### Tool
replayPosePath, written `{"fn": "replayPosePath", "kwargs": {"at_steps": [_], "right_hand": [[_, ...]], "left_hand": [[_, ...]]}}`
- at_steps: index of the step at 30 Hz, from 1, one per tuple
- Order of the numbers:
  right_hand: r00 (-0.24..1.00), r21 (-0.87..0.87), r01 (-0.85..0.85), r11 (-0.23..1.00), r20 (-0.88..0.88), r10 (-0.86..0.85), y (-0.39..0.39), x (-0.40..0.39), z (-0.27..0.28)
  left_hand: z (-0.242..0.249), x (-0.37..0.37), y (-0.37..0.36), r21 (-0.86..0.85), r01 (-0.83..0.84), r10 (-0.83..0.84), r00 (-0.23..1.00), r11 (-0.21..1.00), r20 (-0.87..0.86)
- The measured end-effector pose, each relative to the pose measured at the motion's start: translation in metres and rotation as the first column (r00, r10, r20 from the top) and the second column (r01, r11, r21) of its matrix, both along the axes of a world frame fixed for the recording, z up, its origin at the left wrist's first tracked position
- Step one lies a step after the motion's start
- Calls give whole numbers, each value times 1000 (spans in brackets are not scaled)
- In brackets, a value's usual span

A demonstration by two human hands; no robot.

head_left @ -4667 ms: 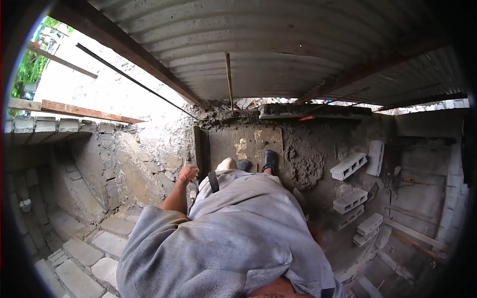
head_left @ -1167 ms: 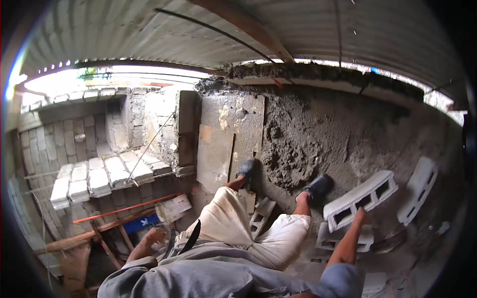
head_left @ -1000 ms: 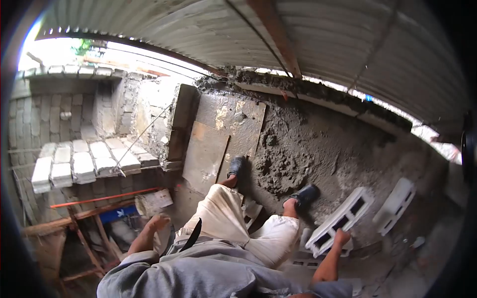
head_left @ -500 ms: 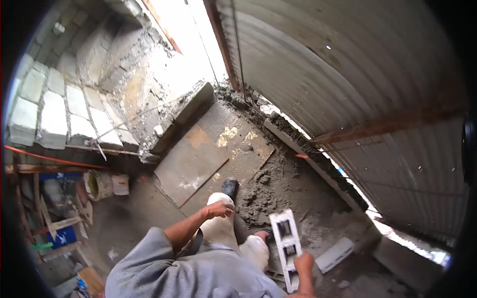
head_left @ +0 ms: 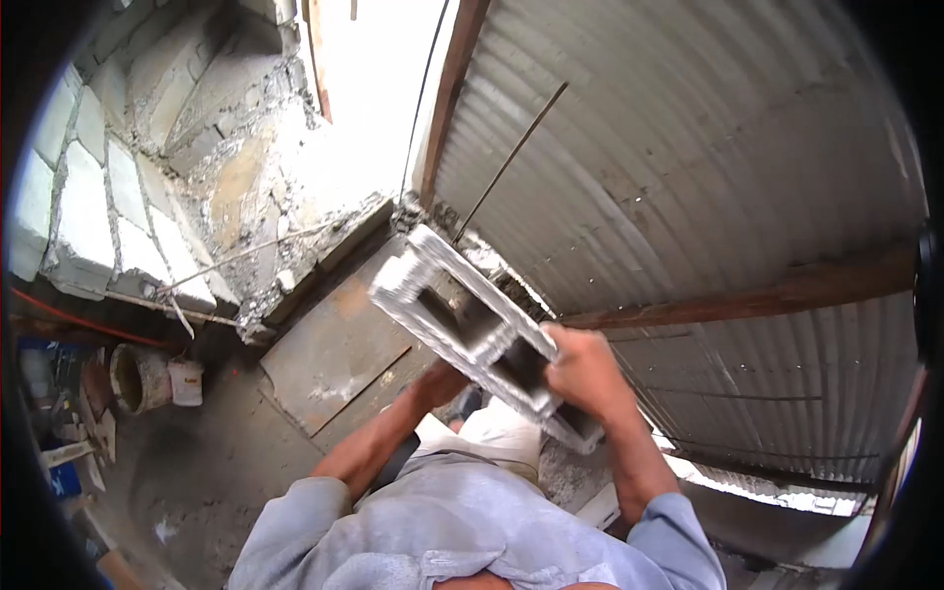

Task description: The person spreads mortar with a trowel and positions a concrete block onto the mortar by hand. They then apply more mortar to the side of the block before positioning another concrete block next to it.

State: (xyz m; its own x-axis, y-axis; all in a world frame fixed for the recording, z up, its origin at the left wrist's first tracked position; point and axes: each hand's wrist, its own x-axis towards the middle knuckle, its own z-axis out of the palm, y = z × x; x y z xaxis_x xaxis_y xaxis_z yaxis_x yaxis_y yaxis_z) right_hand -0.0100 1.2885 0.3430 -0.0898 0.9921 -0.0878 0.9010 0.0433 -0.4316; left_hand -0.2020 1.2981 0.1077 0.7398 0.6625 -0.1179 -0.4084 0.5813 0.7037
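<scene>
A grey hollow concrete block [head_left: 490, 346] is raised in front of my body, tilted, its open cells facing me and its outline blurred by motion. My right hand [head_left: 587, 372] is closed round its right side, the thumb side up by the upper edge. At the block's lower left edge, my left hand [head_left: 442, 383] reaches in beneath it; the fingers are hidden behind the block. Behind the block, a thin steel rod [head_left: 511, 162] rises at a slant from the corner in front of the metal sheeting.
Corrugated metal sheeting [head_left: 728, 147] walls the right side. A low block wall [head_left: 329, 261] borders the floor ahead. A flat board [head_left: 329, 359] lies on the floor. To the left stand a bucket [head_left: 141, 379], a smaller white pail [head_left: 185, 382] and a block wall [head_left: 84, 221].
My right hand has lifted the concrete block from beside my leg to in front of my body and turned it. My left hand has moved from my knee to the block's underside.
</scene>
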Motion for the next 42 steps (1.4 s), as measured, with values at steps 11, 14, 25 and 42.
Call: {"fn": "replayPosePath", "kwargs": {"at_steps": [11, 14, 25, 42], "right_hand": [[857, 391, -486, 781, 388, 339, 199, 0, 259], [901, 233, -387, 892, 301, 313, 217, -5, 307], [904, 209, -356, 911, 324, 279, 388, -16, 214], [965, -129, -6, 992, 259, 39, 485, -19, -94]], "left_hand": [[224, 44, 227, 255, -489, 340, 820, 834, 460], [276, 55, 256, 309, -591, 420, 775, 745, 472], [194, 38, 355, 155, -523, 484, 844, 838, 232], [-78, 10, 424, -354, -140, 197, 971, 925, 132]]}}
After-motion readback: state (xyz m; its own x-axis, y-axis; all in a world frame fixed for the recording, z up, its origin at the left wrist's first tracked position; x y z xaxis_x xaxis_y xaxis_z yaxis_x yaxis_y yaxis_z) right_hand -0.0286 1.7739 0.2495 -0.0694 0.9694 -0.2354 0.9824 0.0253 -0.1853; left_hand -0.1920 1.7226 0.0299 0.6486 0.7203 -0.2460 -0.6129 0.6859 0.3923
